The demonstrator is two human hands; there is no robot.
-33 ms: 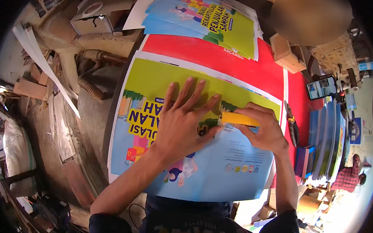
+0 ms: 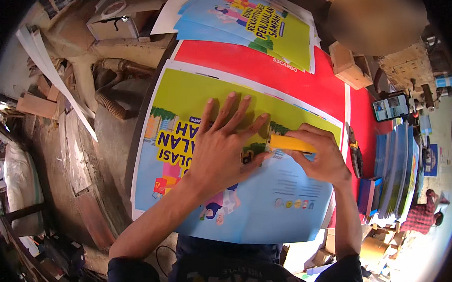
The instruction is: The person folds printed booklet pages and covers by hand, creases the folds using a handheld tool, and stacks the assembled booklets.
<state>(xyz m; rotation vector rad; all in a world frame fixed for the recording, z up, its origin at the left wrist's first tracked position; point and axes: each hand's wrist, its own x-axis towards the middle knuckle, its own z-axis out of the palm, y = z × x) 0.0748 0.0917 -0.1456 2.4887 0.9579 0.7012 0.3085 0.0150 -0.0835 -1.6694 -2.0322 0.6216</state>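
Observation:
A large printed cover sheet [image 2: 265, 215], green along its far side and pale blue on the near side, lies flat in front of me. Its lettering and cartoon figures are upside down to me. My left hand [image 2: 221, 151] presses on the middle of it, palm down, fingers spread, holding nothing. Just to its right, my right hand [image 2: 326, 156] grips a flat yellow tool [image 2: 291, 143] that lies low over the sheet. The tool's tip points left, close to my left thumb; its exact kind is hidden by my fingers.
Beneath the sheet is a red surface [image 2: 206, 55]. More printed sheets [image 2: 240, 17] are piled at the far side. On the right are pliers [image 2: 356, 154], a wooden box [image 2: 350, 65], a phone [image 2: 391, 107] and a row of booklets [image 2: 391, 168]. A person in a checked shirt [image 2: 418, 217] is farther right.

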